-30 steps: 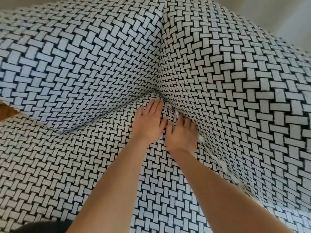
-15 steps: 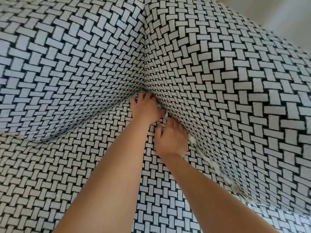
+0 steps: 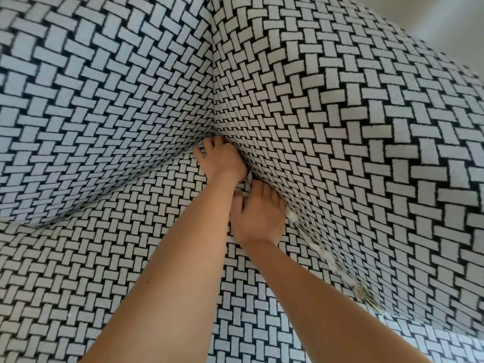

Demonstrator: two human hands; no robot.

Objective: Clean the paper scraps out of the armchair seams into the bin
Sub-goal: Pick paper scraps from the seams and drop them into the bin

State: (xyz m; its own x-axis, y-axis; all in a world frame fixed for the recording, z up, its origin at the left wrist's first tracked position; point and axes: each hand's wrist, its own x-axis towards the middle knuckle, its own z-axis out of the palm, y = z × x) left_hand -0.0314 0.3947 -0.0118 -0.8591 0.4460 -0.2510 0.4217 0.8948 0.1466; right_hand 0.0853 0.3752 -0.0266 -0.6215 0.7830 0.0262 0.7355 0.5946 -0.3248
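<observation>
Hands at work deep in a black-and-white basket-weave armchair [image 3: 366, 179]. My left hand [image 3: 222, 159] is pushed into the corner where seat [image 3: 78, 284], backrest [image 3: 104, 100] and armrest [image 3: 327, 113] meet. Its fingers [image 3: 209, 145] are bent down into the seam with the tips hidden, so I cannot tell whether they have hold of anything. My right hand [image 3: 258, 216] lies just behind it, its fingertips dug into the seam between seat and armrest and its grip likewise hidden. A white sliver of paper [image 3: 248, 176] shows between the two hands. More paper scraps [image 3: 324, 255] sit wedged along that same seam, trailing toward the seat's front.
</observation>
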